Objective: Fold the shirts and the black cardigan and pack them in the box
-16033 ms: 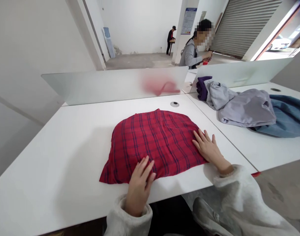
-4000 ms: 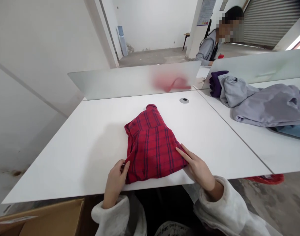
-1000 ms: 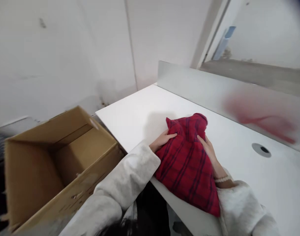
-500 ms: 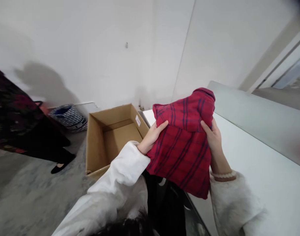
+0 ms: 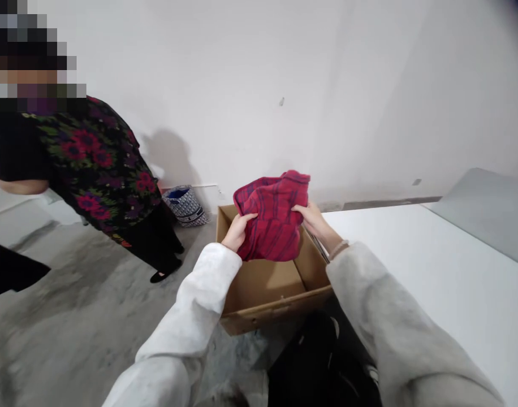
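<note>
A folded red plaid shirt (image 5: 273, 220) with dark blue stripes hangs between my two hands above an open cardboard box (image 5: 276, 308). My left hand (image 5: 238, 230) grips its left side, thumb on top. On the right edge, my right hand (image 5: 313, 219) pinches the cloth, with the thumb in front and the other fingers mostly hidden behind. The shirt covers the far part of the box. Bare cardboard shows in the visible part of the box's inside.
A white table (image 5: 395, 254) stands right of the box, with a pale panel (image 5: 488, 209) along it. To the left, a person in a floral top (image 5: 102, 164) stands on the grey floor. A patterned bag (image 5: 186, 206) sits by the wall.
My hands have carried the shirt left from beside the table to over the box. The view has turned left, bringing more of the other person into sight.
</note>
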Tool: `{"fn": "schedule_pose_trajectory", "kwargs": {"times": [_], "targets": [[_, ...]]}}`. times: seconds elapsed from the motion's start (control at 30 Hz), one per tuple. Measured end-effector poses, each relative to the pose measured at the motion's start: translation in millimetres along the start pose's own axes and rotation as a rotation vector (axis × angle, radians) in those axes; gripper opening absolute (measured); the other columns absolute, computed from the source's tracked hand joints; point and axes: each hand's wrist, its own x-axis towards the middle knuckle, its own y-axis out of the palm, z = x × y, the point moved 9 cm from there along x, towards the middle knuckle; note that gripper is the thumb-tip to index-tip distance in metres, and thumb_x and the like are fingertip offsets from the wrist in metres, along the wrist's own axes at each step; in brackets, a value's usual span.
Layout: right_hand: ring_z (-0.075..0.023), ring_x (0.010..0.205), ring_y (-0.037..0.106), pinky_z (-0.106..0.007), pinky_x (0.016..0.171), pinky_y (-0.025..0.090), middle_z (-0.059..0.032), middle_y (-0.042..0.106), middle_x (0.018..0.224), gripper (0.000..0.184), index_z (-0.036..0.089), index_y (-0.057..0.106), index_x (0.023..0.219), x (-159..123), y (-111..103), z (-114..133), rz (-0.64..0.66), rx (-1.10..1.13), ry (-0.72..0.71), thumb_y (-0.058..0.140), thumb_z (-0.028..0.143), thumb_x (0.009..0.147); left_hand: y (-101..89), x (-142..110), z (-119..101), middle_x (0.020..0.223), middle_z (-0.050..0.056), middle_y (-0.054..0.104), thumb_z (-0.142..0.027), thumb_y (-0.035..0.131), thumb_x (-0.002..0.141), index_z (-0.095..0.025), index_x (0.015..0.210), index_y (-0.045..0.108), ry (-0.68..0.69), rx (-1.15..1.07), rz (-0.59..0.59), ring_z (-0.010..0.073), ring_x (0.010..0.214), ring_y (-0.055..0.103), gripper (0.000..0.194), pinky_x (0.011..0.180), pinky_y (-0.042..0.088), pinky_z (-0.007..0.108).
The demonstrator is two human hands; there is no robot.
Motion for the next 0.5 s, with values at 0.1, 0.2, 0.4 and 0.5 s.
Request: {"fn": "schedule_pose_trajectory", "kwargs": {"times": [0.1,0.2,0.4,0.5], "targets": [[-0.0204,0.102,0.059,-0.041,0.085,0.051,-0.0088,0.057,0.120,0.037,0.016,0.054,0.121,1,30,-35,0.084,0.006,0.051,0.056,0.036,0.091,-37.5,13,34,0.099,0.009,0.072,-0.020,0.066,0.078,-0.013,0.111,0.062,-0.094,0.049,-0.089,0.0200,0.092,0.067,0.034,0.089,0.052,0.036],[-0.0204,0.102,0.059,-0.041,0.085,0.052,-0.0087,0.057,0.120,0.036,0.016,0.054,0.121,0,45,-67,0.160,0.015,0.095,0.056,0.036,0.091,-66.7,12,68,0.106,0.009,0.067,-0.032,0.058,0.089,-0.013,0.111,0.060,-0.228,0.129,-0.119,0.0180,0.092,0.065,0.029,0.084,0.054,0.039],[-0.0209,0.098,0.063,-0.042,0.090,0.050,-0.0083,0.067,0.109,0.043,0.017,0.062,0.113,12,54,-136,0.424,0.116,0.316,0.074,0.034,0.075,-100.7,5,93,0.091,0.009,0.072,-0.023,0.066,0.080,-0.011,0.104,0.064,-0.319,0.316,-0.012,0.0211,0.088,0.068,0.027,0.082,0.054,0.035],[-0.0236,0.098,0.065,-0.044,0.096,0.047,-0.0078,0.070,0.106,0.056,0.019,0.064,0.109,14,58,-172,0.558,0.212,0.504,0.084,0.031,0.057,-106.5,17,93,0.093,0.008,0.074,-0.018,0.069,0.073,-0.012,0.104,0.065,-0.272,0.443,0.060,0.0218,0.093,0.068,0.032,0.088,0.052,0.033]]}}
